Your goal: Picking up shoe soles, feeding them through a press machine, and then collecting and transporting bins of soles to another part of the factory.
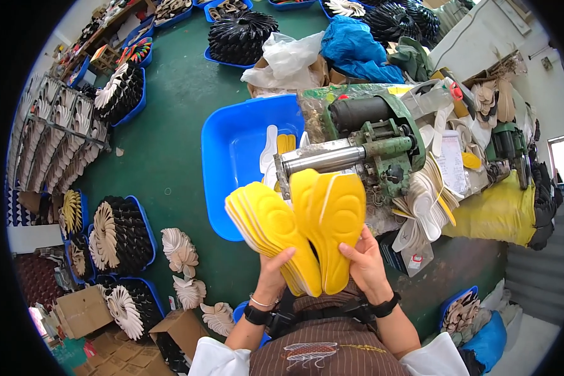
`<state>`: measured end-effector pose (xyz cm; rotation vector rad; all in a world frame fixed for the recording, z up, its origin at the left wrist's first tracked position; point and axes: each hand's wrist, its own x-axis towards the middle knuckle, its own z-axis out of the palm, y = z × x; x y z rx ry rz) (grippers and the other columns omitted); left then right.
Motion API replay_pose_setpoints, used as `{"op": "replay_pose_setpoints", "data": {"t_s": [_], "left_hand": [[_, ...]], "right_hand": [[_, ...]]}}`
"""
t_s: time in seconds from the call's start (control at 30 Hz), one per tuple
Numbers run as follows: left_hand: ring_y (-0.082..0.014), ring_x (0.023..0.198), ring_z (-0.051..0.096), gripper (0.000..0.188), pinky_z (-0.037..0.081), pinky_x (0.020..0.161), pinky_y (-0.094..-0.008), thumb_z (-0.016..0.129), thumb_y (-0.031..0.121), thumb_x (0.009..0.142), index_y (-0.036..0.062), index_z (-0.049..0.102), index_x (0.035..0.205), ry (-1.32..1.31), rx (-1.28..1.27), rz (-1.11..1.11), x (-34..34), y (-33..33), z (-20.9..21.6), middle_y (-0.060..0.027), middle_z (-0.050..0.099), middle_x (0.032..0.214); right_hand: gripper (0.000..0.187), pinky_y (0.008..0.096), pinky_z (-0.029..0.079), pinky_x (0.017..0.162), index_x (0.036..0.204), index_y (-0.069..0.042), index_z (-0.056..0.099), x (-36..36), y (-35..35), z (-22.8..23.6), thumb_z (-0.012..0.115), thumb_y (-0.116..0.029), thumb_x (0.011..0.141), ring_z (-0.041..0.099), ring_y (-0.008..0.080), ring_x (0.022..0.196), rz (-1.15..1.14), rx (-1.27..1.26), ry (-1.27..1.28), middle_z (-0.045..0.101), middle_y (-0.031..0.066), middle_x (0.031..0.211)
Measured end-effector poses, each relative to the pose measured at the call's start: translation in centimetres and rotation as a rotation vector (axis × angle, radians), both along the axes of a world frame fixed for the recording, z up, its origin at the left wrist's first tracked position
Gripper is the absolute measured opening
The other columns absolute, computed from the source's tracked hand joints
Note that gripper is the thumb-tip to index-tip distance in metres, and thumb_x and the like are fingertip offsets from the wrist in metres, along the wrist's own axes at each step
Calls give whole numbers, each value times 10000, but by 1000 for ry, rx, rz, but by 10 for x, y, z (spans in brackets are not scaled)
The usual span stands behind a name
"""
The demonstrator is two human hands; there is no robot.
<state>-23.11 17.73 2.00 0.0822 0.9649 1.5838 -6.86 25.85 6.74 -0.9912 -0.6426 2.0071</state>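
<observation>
Two fanned stacks of yellow insoles with white undersides are held up in front of my body. My left hand (271, 276) is closed on the left stack of insoles (266, 229), its thumb lying on top. The right stack of insoles (337, 207) is gripped by my right hand (365, 266), thumb across the yellow face. The stacks meet and overlap slightly in the middle. Just beyond them stands a green machine (382, 147) with a shiny metal roller (323, 161). Beside it, a blue tub (222, 169) holds a few white and yellow insoles.
White insoles (427, 200) lie piled at the machine's right, near a yellow sack (492, 216). On the green floor to the left are blue tubs of black insoles (128, 235), loose beige bundles (180, 250) and cardboard boxes (84, 310). A blue plastic bag (360, 50) sits behind the machine.
</observation>
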Motion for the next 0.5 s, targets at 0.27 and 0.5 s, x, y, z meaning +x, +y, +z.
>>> {"op": "replay_pose_setpoints", "data": {"t_s": [0.27, 0.5], "left_hand": [[-312, 1026, 591, 666, 520, 841, -416, 636, 317, 758, -18, 424, 1293, -21, 99, -30, -51, -20, -7, -205, 553, 1195], [-311, 1046, 583, 667, 506, 875, -419, 652, 286, 742, -14, 427, 1294, -43, 51, 38, -49, -37, -8, -181, 539, 1228]], "right_hand": [[392, 310, 420, 962, 1224, 10, 479, 20, 27, -83, 586, 50, 849, 547, 182, 1104, -20, 126, -228, 571, 89, 1191], [419, 318, 398, 979, 1269, 12, 421, 10, 19, -61, 557, 30, 873, 526, 188, 1128, -82, 396, -375, 552, 92, 1203]]}}
